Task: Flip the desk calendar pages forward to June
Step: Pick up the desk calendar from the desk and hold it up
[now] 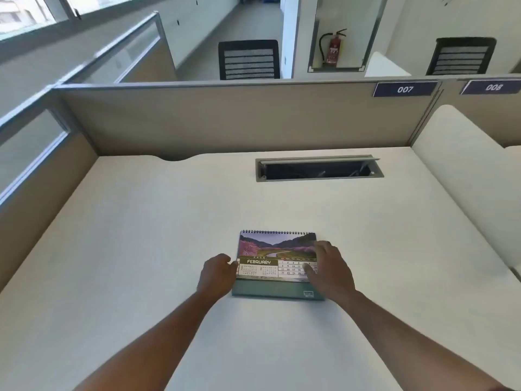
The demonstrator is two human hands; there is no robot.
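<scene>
A spiral-bound desk calendar [270,258] stands on the white desk [141,235], its front page showing FEBRUARY under a landscape photo, with a green base below. My left hand [215,273] is curled against the calendar's left edge, touching it. My right hand [328,268] lies over the right side of the page with fingers spread, the thumb resting on the date grid. The right edge of the page is hidden under that hand.
An open cable tray slot [318,169] is set into the desk at the back right. Beige partition walls [225,119] enclose the desk at the back and left, a cream divider [465,176] on the right. Office chairs stand beyond the partition.
</scene>
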